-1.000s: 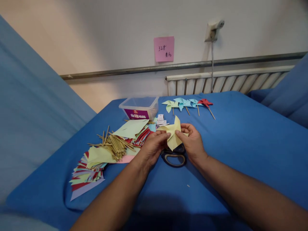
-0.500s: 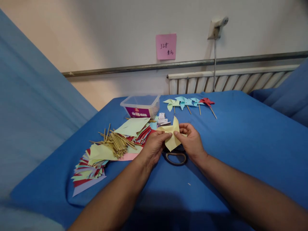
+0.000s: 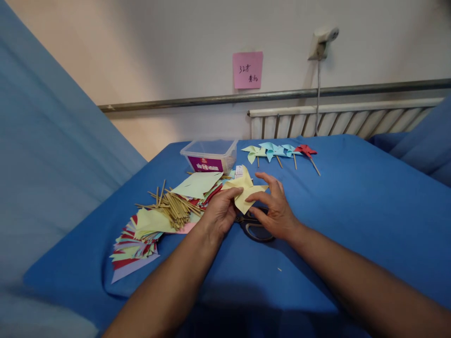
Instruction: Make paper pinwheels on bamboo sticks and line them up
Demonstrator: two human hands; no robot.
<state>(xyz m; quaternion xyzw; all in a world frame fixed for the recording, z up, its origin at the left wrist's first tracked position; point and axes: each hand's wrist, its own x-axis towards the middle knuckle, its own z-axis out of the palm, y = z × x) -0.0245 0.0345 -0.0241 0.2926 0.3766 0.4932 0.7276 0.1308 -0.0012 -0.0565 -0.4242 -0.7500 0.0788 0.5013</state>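
My left hand (image 3: 220,210) pinches a folded pale yellow paper pinwheel (image 3: 244,190) above the blue cloth. My right hand (image 3: 275,209) is beside it with fingers spread, the index fingertip touching the yellow paper near its middle. Black-handled scissors (image 3: 255,228) lie on the cloth just under both hands. Left of my left hand lie a bundle of thin wooden sticks (image 3: 172,206) and a spread pile of coloured paper squares (image 3: 141,237).
A clear plastic box (image 3: 209,155) with a purple label stands behind the papers. Several finished pinwheels on sticks (image 3: 278,151) lie at the back. Small white slips (image 3: 238,170) sit near the box. A pink note (image 3: 247,69) hangs on the wall above a rail and radiator.
My right hand has let go of the yellow pinwheel and spread its fingers, keeping one fingertip on the paper. The left hand still holds it, slightly lower and leftward.
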